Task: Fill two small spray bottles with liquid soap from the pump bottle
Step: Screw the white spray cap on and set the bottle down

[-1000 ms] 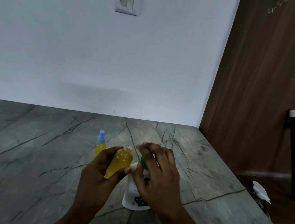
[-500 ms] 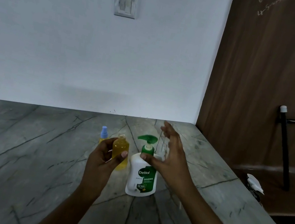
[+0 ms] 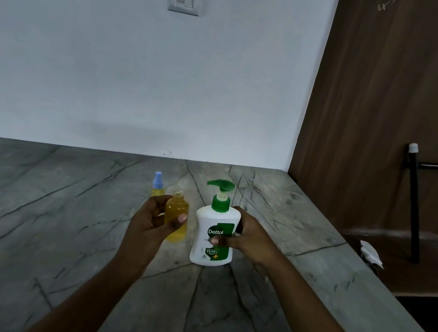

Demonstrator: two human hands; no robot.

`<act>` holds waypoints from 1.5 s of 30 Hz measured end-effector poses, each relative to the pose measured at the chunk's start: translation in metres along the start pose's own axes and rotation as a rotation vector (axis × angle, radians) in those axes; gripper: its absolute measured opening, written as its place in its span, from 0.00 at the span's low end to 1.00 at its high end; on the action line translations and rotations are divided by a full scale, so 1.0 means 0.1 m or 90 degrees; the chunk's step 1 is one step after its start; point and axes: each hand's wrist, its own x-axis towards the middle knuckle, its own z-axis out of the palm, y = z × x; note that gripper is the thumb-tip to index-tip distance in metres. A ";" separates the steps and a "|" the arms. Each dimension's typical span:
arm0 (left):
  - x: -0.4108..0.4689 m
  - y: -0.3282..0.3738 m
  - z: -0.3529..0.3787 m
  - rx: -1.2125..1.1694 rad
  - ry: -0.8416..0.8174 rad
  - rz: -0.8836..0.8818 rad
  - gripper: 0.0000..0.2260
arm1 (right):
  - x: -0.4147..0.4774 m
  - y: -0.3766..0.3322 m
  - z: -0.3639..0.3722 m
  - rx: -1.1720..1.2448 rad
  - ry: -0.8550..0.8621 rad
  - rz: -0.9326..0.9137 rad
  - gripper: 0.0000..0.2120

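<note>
Left hand (image 3: pixel 150 219) gripping uncapped yellow spray bottle (image 3: pixel 177 218), right hand (image 3: pixel 250 237) grasping pump bottle (image 3: pixel 214 234)

Wide counter (image 3: pixel 27 219) room leftward; capped spray bottle (image 3: pixel 158 187) close behind left hand (image 3: pixel 152 221), wooden panel (image 3: pixel 380 121) rightward.

A white pump bottle (image 3: pixel 205 222) with a green pump head and green label panel; an amber-yellow open spray bottle (image 3: pixel 177 207); a yellow second spray bottle (image 3: pixel 157 192) topped in pale blue; a grey counter (image 3: pixel 29 205) veined with dark lines; a white wall (image 3: pixel 85 54); a brown wood-grain door (image 3: pixel 383 107).
</note>
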 end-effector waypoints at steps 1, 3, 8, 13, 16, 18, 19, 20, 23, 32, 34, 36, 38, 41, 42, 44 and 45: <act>-0.01 -0.01 -0.01 0.000 -0.003 -0.003 0.12 | 0.01 0.00 0.00 0.003 0.002 -0.001 0.25; -0.03 -0.02 -0.01 0.002 -0.012 -0.014 0.13 | 0.03 0.00 -0.01 0.018 0.007 0.000 0.25; -0.07 -0.07 -0.01 0.020 -0.019 -0.032 0.15 | 0.05 -0.07 -0.07 0.015 -0.049 0.013 0.26; -0.08 -0.17 -0.04 0.018 -0.016 -0.069 0.16 | -0.04 -0.15 -0.45 0.028 0.090 0.044 0.25; -0.09 -0.21 -0.04 0.022 -0.027 -0.079 0.17 | -0.03 -0.04 -0.64 -0.167 0.243 0.132 0.14; -0.10 -0.23 -0.04 0.028 -0.038 -0.086 0.17 | 0.00 0.04 -0.69 -0.303 0.212 0.206 0.14; -0.10 -0.24 -0.05 0.029 -0.044 -0.090 0.17 | 0.01 0.05 -0.66 -0.333 0.179 0.237 0.16; -0.10 -0.25 -0.05 0.032 -0.048 -0.093 0.17 | 0.02 0.06 -0.62 -0.350 0.147 0.263 0.18; -0.10 -0.26 -0.05 0.041 -0.059 -0.104 0.18 | 0.04 0.04 -0.49 -0.420 0.079 0.305 0.19; -0.11 -0.20 -0.07 0.030 -0.090 -0.082 0.19 | -0.14 -0.24 -0.56 -0.036 0.193 0.233 0.04; -0.10 -0.17 -0.08 0.021 -0.102 -0.081 0.21 | -0.23 -0.44 -0.55 0.153 0.223 0.154 0.02; -0.09 -0.14 -0.10 0.000 -0.118 -0.082 0.26 | -0.29 -0.65 -0.48 0.300 0.238 0.069 0.03; -0.09 -0.12 -0.11 -0.013 -0.136 -0.083 0.28 | -0.31 -0.83 -0.36 0.389 0.231 -0.003 0.05; -0.10 -0.08 -0.12 -0.015 -0.179 -0.094 0.27 | -0.28 -0.97 -0.15 0.390 0.227 -0.060 0.03; -0.10 -0.08 -0.12 -0.014 -0.194 -0.099 0.26 | -0.25 -0.98 -0.10 0.370 0.230 -0.066 0.04; -0.11 -0.08 -0.13 -0.009 -0.221 -0.107 0.24 | -0.21 -0.97 -0.01 0.336 0.231 -0.068 0.05; -0.11 -0.07 -0.13 -0.009 -0.232 -0.112 0.24 | -0.20 -0.96 0.01 0.322 0.229 -0.067 0.05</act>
